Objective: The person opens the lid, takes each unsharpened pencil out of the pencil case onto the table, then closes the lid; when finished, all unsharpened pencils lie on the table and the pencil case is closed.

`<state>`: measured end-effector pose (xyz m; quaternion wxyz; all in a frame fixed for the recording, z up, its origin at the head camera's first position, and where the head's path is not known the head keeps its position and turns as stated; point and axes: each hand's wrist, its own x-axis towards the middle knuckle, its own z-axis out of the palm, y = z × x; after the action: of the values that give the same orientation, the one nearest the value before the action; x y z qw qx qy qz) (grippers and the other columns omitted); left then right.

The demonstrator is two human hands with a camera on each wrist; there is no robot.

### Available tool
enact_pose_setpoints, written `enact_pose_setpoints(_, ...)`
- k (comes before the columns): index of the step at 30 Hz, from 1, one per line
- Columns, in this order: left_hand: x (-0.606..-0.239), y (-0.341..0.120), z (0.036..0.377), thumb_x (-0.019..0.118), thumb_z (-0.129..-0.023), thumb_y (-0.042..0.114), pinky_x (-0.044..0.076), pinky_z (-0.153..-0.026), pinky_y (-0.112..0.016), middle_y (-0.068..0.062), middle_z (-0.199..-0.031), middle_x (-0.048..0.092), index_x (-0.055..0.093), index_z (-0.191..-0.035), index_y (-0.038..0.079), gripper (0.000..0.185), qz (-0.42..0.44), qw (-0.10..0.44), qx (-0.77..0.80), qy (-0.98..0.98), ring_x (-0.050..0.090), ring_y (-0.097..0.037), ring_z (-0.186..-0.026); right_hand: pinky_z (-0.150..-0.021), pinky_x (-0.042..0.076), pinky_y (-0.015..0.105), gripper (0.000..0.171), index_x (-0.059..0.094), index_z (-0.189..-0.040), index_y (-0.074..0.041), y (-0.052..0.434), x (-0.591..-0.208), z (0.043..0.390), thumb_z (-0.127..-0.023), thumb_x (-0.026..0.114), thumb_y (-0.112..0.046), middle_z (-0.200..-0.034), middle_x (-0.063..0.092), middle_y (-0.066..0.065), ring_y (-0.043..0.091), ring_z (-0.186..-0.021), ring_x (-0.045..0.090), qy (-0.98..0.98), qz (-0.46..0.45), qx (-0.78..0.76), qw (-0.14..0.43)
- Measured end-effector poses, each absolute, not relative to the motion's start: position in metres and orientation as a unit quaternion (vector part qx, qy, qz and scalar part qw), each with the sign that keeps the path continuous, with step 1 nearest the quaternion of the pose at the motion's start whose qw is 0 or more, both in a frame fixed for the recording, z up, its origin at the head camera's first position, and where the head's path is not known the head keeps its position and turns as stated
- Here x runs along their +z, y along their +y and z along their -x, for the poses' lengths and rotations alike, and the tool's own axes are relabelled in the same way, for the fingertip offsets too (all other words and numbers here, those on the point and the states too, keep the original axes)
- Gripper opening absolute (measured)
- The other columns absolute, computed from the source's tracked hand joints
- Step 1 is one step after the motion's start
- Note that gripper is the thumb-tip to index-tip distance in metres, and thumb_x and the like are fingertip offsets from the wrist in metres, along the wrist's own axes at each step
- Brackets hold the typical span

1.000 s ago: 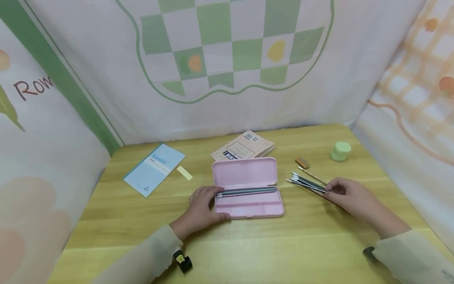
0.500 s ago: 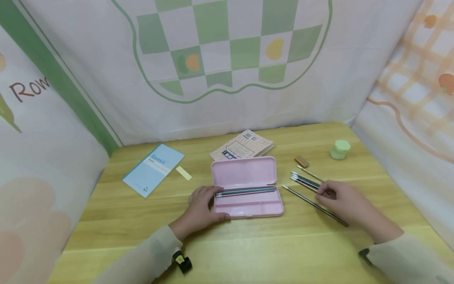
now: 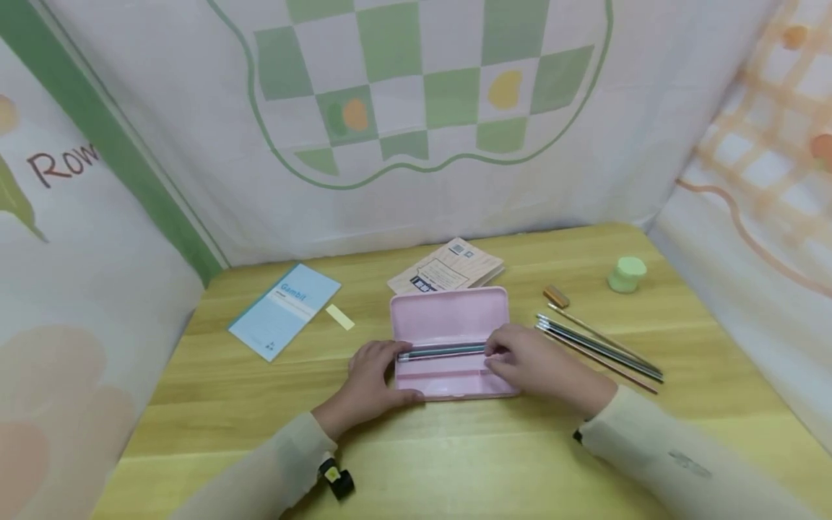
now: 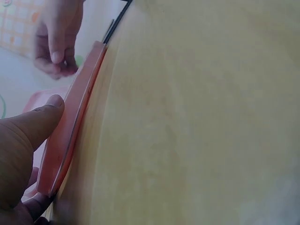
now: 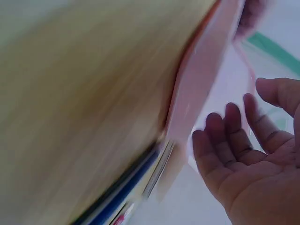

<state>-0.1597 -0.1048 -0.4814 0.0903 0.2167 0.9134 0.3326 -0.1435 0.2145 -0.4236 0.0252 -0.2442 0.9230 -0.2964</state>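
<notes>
A pink pencil case (image 3: pixel 450 316) lies with its lid raised, a few pencils (image 3: pixel 442 352) along its back compartment. My left hand (image 3: pixel 375 379) grips its left end, thumb at the front edge and fingers behind; the left wrist view shows the thumb (image 4: pixel 44 117) on the case's side. Over the right end is my right hand (image 3: pixel 536 361), covering part of the pencils there. In the right wrist view its fingers (image 5: pixel 234 133) are bent loosely and spread from the thumb, holding nothing. More pencils (image 3: pixel 601 350) lie in a loose bundle right of the case.
Behind the case is a tan book (image 3: pixel 455 263). A blue notebook (image 3: pixel 286 310) and a pale yellow strip (image 3: pixel 340 317) lie to the left. At the back right are a small brown block (image 3: pixel 556 295) and a green lidded pot (image 3: pixel 627 274). Cloth hangs around the table.
My right hand has moved left from the pencil bundle to the case. The dark pencil lying apart half a second ago no longer shows on the table. My left hand stayed put.
</notes>
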Motion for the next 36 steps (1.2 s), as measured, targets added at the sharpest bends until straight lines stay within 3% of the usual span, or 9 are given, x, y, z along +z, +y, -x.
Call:
enact_pose_setpoints(15, -0.482, -0.107, 0.161, 0.084, -0.074, 0.067, 0.018, -0.121, -0.057, -0.001, -0.153, 0.050, 0.053, -0.149, 0.025, 0.092, -0.218, 0.086, 0.330, 0.915, 0.032, -0.029, -0.145, -0.088, 0.056, 0.045, 0.010, 0.073, -0.101, -0.007, 0.189, -0.432, 0.160, -0.091, 0.076, -0.009, -0.095, 0.068, 0.000, 0.017, -0.090, 0.063, 0.935, 0.235, -0.253, 0.076)
enact_pose_setpoints(27, -0.484, -0.105, 0.160, 0.084, -0.075, 0.067, 0.018, -0.121, -0.057, -0.002, -0.153, 0.050, 0.051, -0.151, 0.024, 0.094, -0.218, 0.087, 0.325, 0.916, 0.032, -0.030, -0.145, -0.083, 0.057, 0.035, 0.012, 0.072, -0.103, -0.010, 0.189, -0.435, 0.163, -0.093, 0.072, -0.004, -0.092, 0.068, -0.006, 0.009, -0.086, 0.062, 0.919, 0.222, -0.295, 0.138)
enact_pose_setpoints(36, -0.483, -0.106, 0.159, 0.083, -0.075, 0.067, 0.018, -0.121, -0.057, -0.002, -0.152, 0.050, 0.051, -0.150, 0.024, 0.093, -0.218, 0.087, 0.328, 0.915, 0.032, -0.030, -0.145, -0.082, 0.055, 0.034, 0.012, 0.074, -0.100, -0.014, 0.192, -0.438, 0.167, -0.092, 0.073, -0.005, -0.092, 0.068, -0.008, 0.009, -0.086, 0.061, 0.915, 0.218, -0.301, 0.156)
